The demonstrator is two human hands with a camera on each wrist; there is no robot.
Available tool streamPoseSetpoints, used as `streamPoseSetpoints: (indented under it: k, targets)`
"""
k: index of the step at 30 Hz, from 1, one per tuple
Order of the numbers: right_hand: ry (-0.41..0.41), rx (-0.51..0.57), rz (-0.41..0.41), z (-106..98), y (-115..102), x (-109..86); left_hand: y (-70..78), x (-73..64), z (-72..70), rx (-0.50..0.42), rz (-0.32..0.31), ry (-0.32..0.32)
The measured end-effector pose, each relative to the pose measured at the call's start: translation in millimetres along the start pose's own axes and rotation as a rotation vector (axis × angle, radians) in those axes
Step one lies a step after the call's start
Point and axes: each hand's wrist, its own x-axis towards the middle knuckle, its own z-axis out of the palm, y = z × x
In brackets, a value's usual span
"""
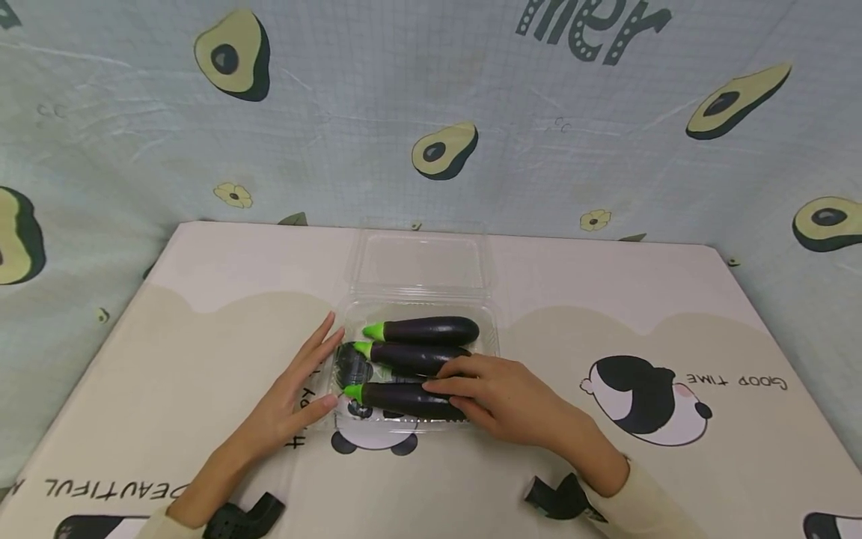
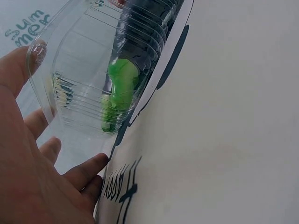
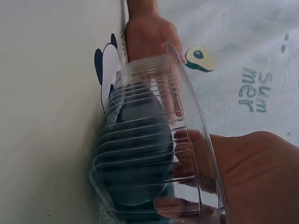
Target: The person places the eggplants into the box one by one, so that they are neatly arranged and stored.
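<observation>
Three dark purple eggplants with bright green caps lie side by side in a clear plastic clamshell box [image 1: 490,329]: a back eggplant [image 1: 431,330], a middle eggplant [image 1: 411,357] and a front eggplant [image 1: 397,397]. Through the ribbed wall, the right wrist view shows a dark eggplant [image 3: 140,140]. My right hand [image 1: 508,400] reaches over the box's right side, and its bent fingers grip the right end of the front eggplant. At the box's left edge is my left hand [image 1: 286,404], fingers spread and fairly straight, with a fingertip touching the rim [image 2: 32,70].
The box's transparent lid [image 1: 420,258] is folded back toward the wall. A printed cover with panda faces lies over the table [image 1: 673,314]. Behind hangs an avocado-patterned cloth [image 1: 350,150]. A black wrist camera mount [image 1: 559,498] is strapped to each forearm.
</observation>
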Motion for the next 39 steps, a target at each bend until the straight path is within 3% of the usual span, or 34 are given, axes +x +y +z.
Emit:
streamPoseSetpoints:
  k: [7,17,24,28,34,39]
  targets:
    - [0.031,0.010,0.005,-1.6,0.1,-1.6,-2.4,-0.7,0.3,-0.014,0.015,0.003]
    - [0.217,0.045,0.070,-12.5,2.3,-14.0,-6.2,-2.3,2.0,0.023,0.056,0.031]
    - [0.284,0.070,0.152,-22.9,5.9,-28.8,-8.0,-1.9,1.9,0.020,0.112,0.048]
    - [0.333,0.101,0.173,-25.9,12.8,-35.9,-8.5,-1.9,3.3,0.018,0.112,0.052]
    - [0.378,0.146,0.198,-26.6,23.5,-35.2,-1.8,0.9,-0.4,-0.002,0.024,0.074]
    - [0.423,0.168,0.252,-27.2,34.1,-29.1,3.7,6.8,-3.9,0.021,-0.097,0.109]
